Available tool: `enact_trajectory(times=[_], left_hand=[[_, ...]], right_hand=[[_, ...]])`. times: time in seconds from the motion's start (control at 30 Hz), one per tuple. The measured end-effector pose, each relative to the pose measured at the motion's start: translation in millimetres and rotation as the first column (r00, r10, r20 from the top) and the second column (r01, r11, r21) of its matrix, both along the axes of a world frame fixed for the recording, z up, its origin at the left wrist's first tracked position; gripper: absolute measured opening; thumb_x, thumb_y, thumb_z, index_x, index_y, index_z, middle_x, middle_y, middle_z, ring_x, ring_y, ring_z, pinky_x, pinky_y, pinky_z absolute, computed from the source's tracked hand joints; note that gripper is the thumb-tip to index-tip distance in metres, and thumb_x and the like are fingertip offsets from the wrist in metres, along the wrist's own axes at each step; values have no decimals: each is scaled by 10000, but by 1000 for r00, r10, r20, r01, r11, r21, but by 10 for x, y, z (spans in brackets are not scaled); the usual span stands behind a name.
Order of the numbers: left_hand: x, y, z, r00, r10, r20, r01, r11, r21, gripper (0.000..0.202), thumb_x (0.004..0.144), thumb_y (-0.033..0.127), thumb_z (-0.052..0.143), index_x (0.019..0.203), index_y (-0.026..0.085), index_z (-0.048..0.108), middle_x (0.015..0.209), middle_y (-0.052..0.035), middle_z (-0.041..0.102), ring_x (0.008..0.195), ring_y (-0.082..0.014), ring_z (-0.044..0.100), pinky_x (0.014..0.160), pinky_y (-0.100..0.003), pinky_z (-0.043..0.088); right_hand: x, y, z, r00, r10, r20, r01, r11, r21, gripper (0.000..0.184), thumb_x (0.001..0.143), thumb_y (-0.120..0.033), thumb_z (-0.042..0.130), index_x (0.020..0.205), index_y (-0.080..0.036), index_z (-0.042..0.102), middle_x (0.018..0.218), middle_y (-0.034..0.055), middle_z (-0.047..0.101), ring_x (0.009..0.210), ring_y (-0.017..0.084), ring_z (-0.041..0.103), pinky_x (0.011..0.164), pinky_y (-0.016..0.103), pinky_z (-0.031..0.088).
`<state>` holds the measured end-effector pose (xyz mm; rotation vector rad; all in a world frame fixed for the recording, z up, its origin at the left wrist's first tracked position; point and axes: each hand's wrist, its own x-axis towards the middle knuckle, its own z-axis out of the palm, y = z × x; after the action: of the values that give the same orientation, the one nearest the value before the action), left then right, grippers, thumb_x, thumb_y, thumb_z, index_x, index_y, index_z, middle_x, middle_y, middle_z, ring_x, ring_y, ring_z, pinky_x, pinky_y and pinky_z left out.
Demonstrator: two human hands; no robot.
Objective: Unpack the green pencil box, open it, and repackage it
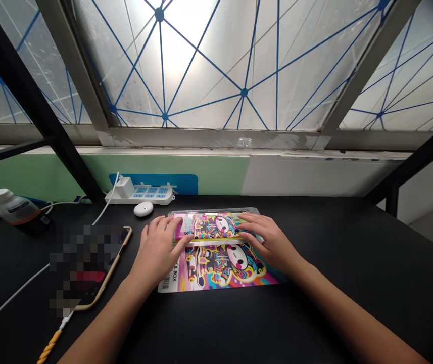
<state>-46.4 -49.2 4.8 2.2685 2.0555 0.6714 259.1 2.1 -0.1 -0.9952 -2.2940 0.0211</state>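
Observation:
A colourful pencil box (208, 226) with a cartoon character on its lid lies across the upper part of a matching printed card (224, 265). The card rests on the black desk, and part of the words "PENCIL BOX" shows at its left side. A clear plastic edge runs along the far side. My left hand (161, 241) grips the left end of the box, thumb on the near edge and fingers over the top. At the other end, my right hand (267, 237) holds it the same way, its thumb and fingers on the right end.
On the left lies a phone (104, 278), its screen partly blurred, with a charging cable (51, 344). Behind it are a white earbud case (143, 209), a power strip (151, 193) and a white-capped bottle (13, 208). A clear cup (244, 143) sits on the window ledge.

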Motion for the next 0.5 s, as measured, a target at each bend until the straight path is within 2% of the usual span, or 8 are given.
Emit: enact_trajectory(times=[0.13, 0.23, 0.33, 0.4, 0.5], left_hand=[[86, 17, 10, 998, -20, -65, 25, 996, 85, 482, 969, 524, 477, 1322, 212, 576, 1579, -165, 352, 1449, -367, 301, 1138, -576, 282], [258, 110, 89, 990, -140, -21, 141, 990, 9, 530, 1002, 526, 397, 1385, 181, 520, 1614, -169, 298, 1484, -337, 268, 1147, -528, 310], [478, 266, 157, 979, -203, 20, 204, 977, -70, 588, 1020, 523, 347, 1470, 152, 426, 1640, -175, 233, 1511, -329, 209, 1159, -521, 300], [594, 381, 142, 978, -209, 7, 209, 973, -102, 611, 1017, 531, 344, 1500, 159, 387, 1644, -170, 220, 1521, -340, 165, 1164, -562, 267], [650, 524, 38, 981, -190, -36, 184, 974, -133, 639, 1003, 565, 345, 1502, 168, 396, 1623, -173, 279, 1514, -362, 179, 1168, -596, 219]], right_hand=[[-66, -97, 52, 998, 66, -1, -66, 996, 57, 183, 976, -283, 554, 1034, -227, 718, 1231, 101, 713, 1161, 259, 644, 971, 462, 493], [-167, -204, 44, 983, 181, 6, -181, 977, 109, 189, 986, -258, 526, 946, -203, 703, 1025, 83, 754, 988, 220, 678, 887, 413, 508], [-312, -344, -5, 948, 305, 88, -312, 947, 79, 215, 992, -303, 519, 921, -188, 687, 887, 62, 729, 868, 193, 657, 822, 370, 507], [-398, -429, -41, 912, 376, 162, -385, 923, 26, 255, 991, -374, 525, 993, -183, 695, 957, 76, 733, 922, 200, 656, 866, 374, 501], [-461, -500, -59, 883, 415, 219, -399, 910, -114, 488, 957, -540, 540, 1289, -194, 628, 1303, 121, 666, 1242, 257, 574, 1057, 432, 424]])
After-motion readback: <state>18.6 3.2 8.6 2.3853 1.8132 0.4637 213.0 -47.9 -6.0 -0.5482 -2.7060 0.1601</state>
